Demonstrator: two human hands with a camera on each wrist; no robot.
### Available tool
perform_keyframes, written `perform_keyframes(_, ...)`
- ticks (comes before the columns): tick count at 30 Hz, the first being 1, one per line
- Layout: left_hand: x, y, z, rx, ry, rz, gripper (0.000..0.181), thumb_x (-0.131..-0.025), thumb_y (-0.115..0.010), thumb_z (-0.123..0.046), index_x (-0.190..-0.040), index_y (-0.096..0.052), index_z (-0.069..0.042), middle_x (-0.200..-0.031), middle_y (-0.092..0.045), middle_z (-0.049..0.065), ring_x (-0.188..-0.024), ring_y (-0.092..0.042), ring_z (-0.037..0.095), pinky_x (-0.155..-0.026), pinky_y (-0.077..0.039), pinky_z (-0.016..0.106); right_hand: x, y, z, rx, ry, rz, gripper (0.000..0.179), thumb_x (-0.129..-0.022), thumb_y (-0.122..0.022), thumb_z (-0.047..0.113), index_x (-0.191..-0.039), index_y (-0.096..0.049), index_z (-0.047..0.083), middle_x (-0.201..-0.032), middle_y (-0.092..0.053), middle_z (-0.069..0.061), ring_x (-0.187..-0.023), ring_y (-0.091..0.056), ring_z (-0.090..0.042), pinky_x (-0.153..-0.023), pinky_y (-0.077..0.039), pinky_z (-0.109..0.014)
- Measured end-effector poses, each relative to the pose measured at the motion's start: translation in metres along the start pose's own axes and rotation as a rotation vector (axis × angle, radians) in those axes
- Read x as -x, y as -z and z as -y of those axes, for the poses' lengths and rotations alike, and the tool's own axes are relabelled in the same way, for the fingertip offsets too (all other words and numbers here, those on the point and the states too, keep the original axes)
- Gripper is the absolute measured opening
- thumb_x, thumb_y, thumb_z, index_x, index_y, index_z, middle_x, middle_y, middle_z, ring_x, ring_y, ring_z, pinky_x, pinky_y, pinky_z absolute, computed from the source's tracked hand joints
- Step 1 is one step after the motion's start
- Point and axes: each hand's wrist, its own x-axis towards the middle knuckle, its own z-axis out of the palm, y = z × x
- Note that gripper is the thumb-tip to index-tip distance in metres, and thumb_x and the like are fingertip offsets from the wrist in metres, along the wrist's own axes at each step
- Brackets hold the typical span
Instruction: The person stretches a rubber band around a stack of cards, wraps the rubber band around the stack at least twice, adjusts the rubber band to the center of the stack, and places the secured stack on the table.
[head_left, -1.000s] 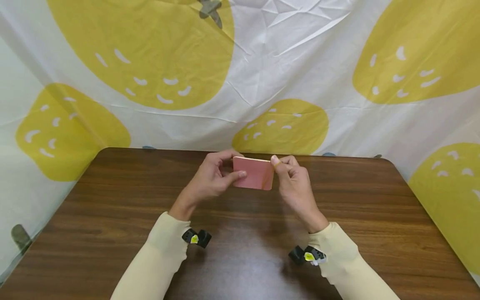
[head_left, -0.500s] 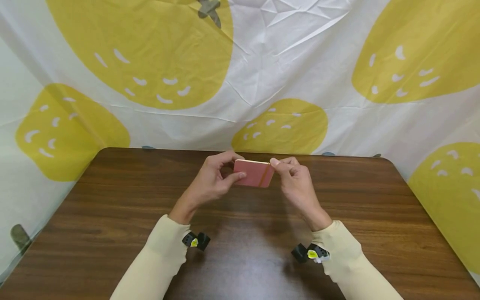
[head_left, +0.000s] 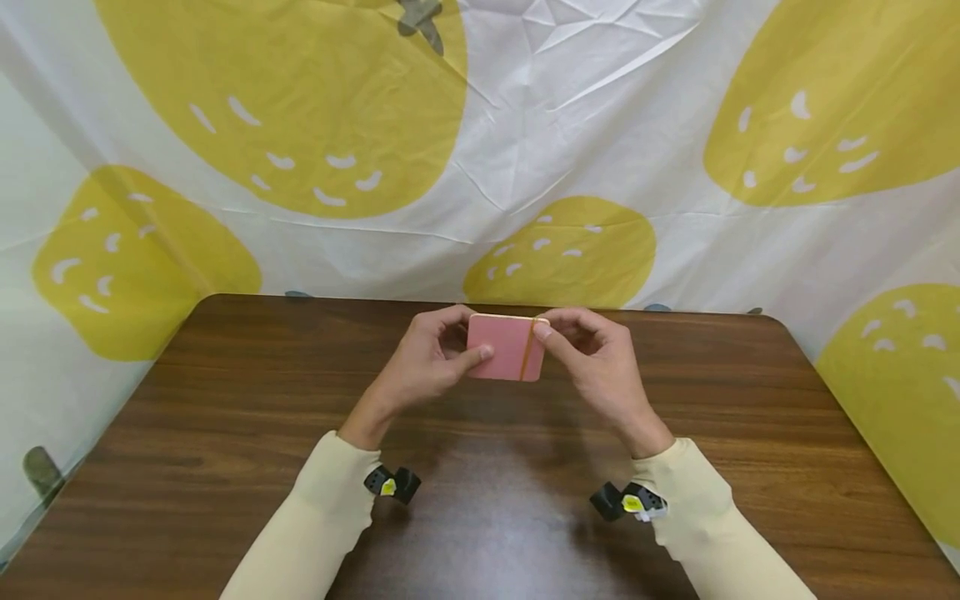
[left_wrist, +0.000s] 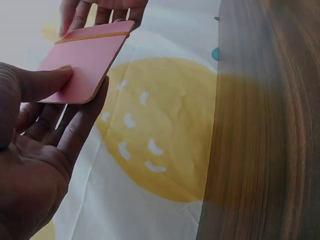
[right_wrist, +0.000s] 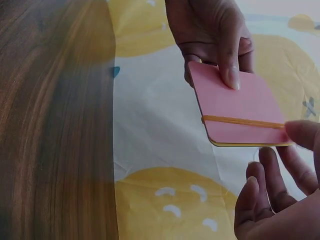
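A small pink notebook (head_left: 498,346) is held up above the table, its cover towards me. An orange elastic band (head_left: 528,350) runs straight across the cover near its right edge. My left hand (head_left: 422,354) grips the notebook's left side, thumb on the cover and fingers behind, as the left wrist view shows. At the upper right corner my right hand (head_left: 603,358) pinches the notebook, with its thumb (right_wrist: 300,131) at the end of the band. In the right wrist view, several of the right fingers (right_wrist: 272,180) are bent below the notebook, away from it.
The brown wood-grain table (head_left: 480,517) spreads beneath both forearms. Behind it hangs a white cloth (head_left: 360,258) printed with large yellow fruit shapes, reaching down to the table's back edge. A small black camera (head_left: 393,483) sits on each wrist.
The band, slanted near the right edge at first, now lies straight across the cover. My right thumb has shifted from the top corner onto the cover. My left hand keeps its grip.
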Motion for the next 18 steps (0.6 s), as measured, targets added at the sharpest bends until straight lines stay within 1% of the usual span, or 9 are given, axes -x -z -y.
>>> perform_keyframes(4, -0.0006, -0.0002, 0.0, 0.007, 0.03, 0.026, 0.016, -0.088, -0.075, 0.004, -0.102, -0.067, 0.006, -0.091, -0.068, 0.014, -0.073, -0.066, 0.018, -0.067, -0.057, 0.028, -0.001, 0.0016, -0.0005, 0.009, 0.008, 0.019, 0.015, -0.096, -0.071, 0.012, -0.104, -0.072, -0.001, -0.09, -0.071, -0.003, -0.08, -0.063, -0.014, -0.071, -0.049, -0.025)
perform_keyframes(6, -0.0006, 0.0, -0.0007, 0.007, 0.034, 0.016, 0.016, -0.088, -0.076, 0.002, -0.102, -0.068, 0.005, -0.092, -0.069, 0.013, -0.074, -0.067, 0.018, -0.067, -0.057, 0.029, -0.0011, 0.002, -0.0006, 0.009, 0.005, 0.024, 0.015, -0.096, -0.071, 0.011, -0.103, -0.072, -0.002, -0.09, -0.07, -0.002, -0.08, -0.062, -0.014, -0.07, -0.049, -0.024)
perform_keyframes(8, -0.0005, 0.0004, -0.0021, 0.008, 0.037, -0.018, 0.015, -0.088, -0.077, 0.0, -0.1, -0.07, 0.004, -0.091, -0.07, 0.012, -0.073, -0.065, 0.017, -0.066, -0.055, 0.028, -0.0011, 0.0023, -0.0013, 0.013, -0.001, 0.023, 0.015, -0.096, -0.071, 0.011, -0.103, -0.071, -0.002, -0.089, -0.07, -0.001, -0.079, -0.062, -0.013, -0.07, -0.049, -0.024)
perform_keyframes(11, -0.0008, 0.0005, -0.0033, 0.01, 0.039, -0.085, 0.012, -0.088, -0.077, -0.001, -0.098, -0.072, 0.004, -0.089, -0.07, 0.012, -0.071, -0.062, 0.016, -0.063, -0.052, 0.026, -0.0011, 0.0024, -0.0022, 0.023, -0.008, 0.025, 0.014, -0.096, -0.071, 0.01, -0.102, -0.071, -0.003, -0.088, -0.07, -0.001, -0.078, -0.062, -0.014, -0.07, -0.049, -0.024)
perform_keyframes(13, -0.0009, -0.0001, -0.0037, -0.004, 0.038, -0.123, 0.01, -0.088, -0.077, -0.001, -0.095, -0.074, 0.004, -0.087, -0.071, 0.012, -0.069, -0.06, 0.015, -0.062, -0.05, 0.025, -0.0011, 0.0025, -0.0028, 0.036, -0.009, 0.028, 0.014, -0.096, -0.071, 0.01, -0.102, -0.071, -0.002, -0.088, -0.07, -0.002, -0.078, -0.062, -0.015, -0.068, -0.048, -0.023)
perform_keyframes(18, -0.0009, -0.0025, -0.0054, -0.062, 0.003, -0.162, 0.008, -0.086, -0.079, -0.001, -0.091, -0.075, 0.004, -0.084, -0.072, 0.012, -0.065, -0.059, 0.013, -0.058, -0.049, 0.024, -0.0016, 0.0034, -0.0034, 0.071, -0.009, 0.045, 0.015, -0.096, -0.072, 0.012, -0.1, -0.071, -0.002, -0.087, -0.069, -0.008, -0.074, -0.059, -0.016, -0.063, -0.045, -0.024)
